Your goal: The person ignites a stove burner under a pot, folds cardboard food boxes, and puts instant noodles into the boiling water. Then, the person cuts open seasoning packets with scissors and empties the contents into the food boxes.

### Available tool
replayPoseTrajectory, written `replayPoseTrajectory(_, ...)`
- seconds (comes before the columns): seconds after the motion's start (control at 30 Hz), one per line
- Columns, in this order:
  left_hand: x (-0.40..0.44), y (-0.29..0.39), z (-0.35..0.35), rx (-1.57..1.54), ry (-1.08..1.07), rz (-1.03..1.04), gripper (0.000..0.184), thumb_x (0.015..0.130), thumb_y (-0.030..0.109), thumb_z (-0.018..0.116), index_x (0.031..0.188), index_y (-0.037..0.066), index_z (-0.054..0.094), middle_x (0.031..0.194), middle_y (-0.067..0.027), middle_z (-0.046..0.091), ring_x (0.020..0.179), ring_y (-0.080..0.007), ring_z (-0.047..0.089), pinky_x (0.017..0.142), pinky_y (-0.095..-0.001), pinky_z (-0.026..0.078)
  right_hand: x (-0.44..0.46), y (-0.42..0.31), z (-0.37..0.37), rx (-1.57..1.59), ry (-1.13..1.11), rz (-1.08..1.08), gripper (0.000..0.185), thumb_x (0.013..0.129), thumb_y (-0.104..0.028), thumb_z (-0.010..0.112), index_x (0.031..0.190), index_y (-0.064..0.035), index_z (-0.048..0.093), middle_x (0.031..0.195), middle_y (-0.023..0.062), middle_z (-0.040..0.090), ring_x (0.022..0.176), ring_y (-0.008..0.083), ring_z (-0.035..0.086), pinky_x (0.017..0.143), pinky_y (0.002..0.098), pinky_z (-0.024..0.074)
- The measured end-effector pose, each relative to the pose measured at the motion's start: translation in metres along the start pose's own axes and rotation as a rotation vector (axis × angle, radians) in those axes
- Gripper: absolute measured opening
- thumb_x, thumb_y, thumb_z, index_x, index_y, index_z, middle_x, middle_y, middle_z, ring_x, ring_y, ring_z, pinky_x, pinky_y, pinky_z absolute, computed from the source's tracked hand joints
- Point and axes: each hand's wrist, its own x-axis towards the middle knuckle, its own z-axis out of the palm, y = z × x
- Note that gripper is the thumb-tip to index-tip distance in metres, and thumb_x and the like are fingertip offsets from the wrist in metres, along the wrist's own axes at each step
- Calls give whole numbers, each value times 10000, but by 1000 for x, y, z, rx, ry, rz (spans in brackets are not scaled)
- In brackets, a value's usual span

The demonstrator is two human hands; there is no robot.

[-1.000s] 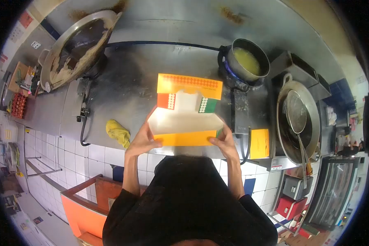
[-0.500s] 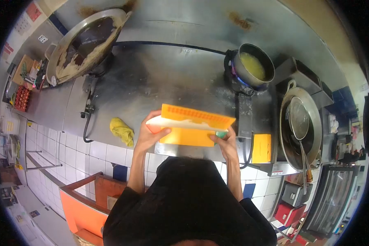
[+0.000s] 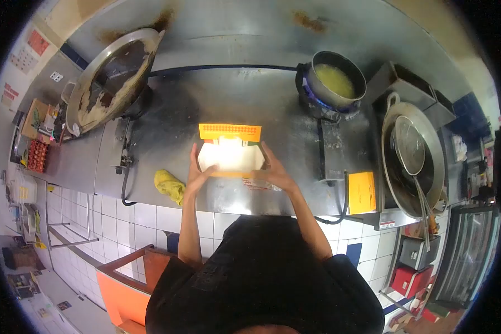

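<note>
Orange box (image 3: 231,160); lid raised; grip: left hand (image 3: 196,177), right hand (image 3: 277,173) clamped on ends; counter (image 3: 183,114) contact unclear

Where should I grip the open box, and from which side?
Probably grip the box by its left and right ends, one hand from each side: its lid is open at the far edge and its mouth faces up, so this should keep both clear. The left hand and right hand are at those ends.

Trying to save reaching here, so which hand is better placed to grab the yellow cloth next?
Probably the left hand: it is close beside the yellow cloth, while the right hand is beyond the open carton. Both are at the carton, so the left must leave it first.
</note>
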Motion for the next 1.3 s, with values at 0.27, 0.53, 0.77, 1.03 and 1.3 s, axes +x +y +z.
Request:
replayPoseTrajectory(0.27, -24, -15, 8, 539, 237, 399, 721, 793, 140, 720, 1420, 37, 380, 1435, -198, 420, 1339, -345, 390, 1120, -427, 286, -160, 32, -104, 68, 1022, -37, 204, 912, -79, 600, 1094, 13, 584, 979, 127, 687, 807, 185, 641, 766, 308, 526)
replayPoseTrajectory(0.53, 11, -18, 51, 1250, 274, 485, 407, 759, 211, 679, 1147, 131, 585, 1182, -68, 600, 1122, -322, 529, 925, -498, 390, -279, 177, -209, -386, 1717, 630, 557, 763, -437, 751, 1023, 31, 599, 937, 184, 653, 877, 344, 624, 809, 435, 480)
replayPoseTrajectory(0.77, 14, -11, 56, 1321, 257, 371, 318, 810, 203, 664, 1112, 161, 573, 853, -2, 643, 978, -245, 586, 843, -485, 404, -254, 164, -225, -132, 1800, 778, 526, 721, -403, 805, 978, 5, 597, 865, 131, 656, 805, 282, 631, 762, 393, 494)
replayPoseTrajectory(1.03, 3, -20, 58, 1188, 102, 209, 135, 847, 243, 655, 860, 112, 627, 771, -39, 615, 749, -234, 615, 696, -390, 481, -272, 75, -193, 41, 1652, 62, 166, 898, -122, 661, 909, -36, 519, 781, 24, 512, 750, 126, 534, 685, 292, 458)
replayPoseTrajectory(1.3, -72, 3, 60, 602, -25, 6, 369, 961, 376, 519, 1075, 54, 659, 1039, -144, 684, 942, -273, 662, 830, -376, 505, -233, -57, -76, -535, 1133, -106, 139, 882, 17, 571, 1006, -18, 624, 1117, 186, 616, 1052, 347, 570, 965, 419, 417)
